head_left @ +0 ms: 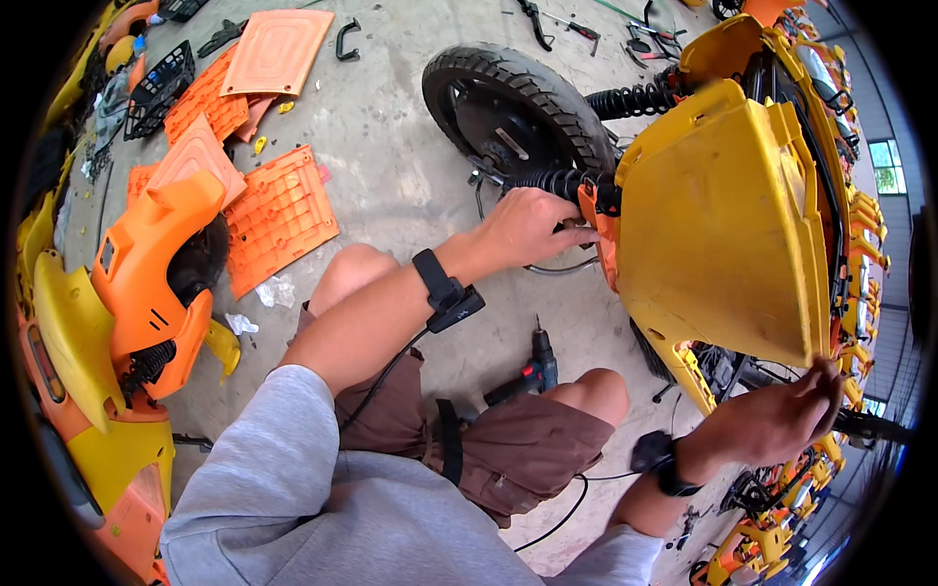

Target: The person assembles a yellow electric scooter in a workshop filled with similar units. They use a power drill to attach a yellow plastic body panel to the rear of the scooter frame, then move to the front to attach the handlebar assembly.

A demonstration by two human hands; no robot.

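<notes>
A large yellow body panel (723, 225) of an electric scooter is in front of me on the right. My left hand (532, 230) is closed at its left side, fingers on a narrow orange plastic piece (606, 239) beside the fork's black spring (552, 183). The fingertips are partly hidden there. My right hand (791, 415) pinches the panel's lower right corner, with the fingers pressed together. Past my left hand is the scooter's front wheel (518, 117), with a black knobbly tyre. On the floor between my knees lies a cordless drill (532, 371).
Orange plastic panels (283, 215) lie stacked at the left, near a black crate (161, 90). An orange and yellow scooter (156, 283) stands at the far left. Loose hand tools (576, 29) lie at the far side. Rows of yellow scooters (865, 244) line the right.
</notes>
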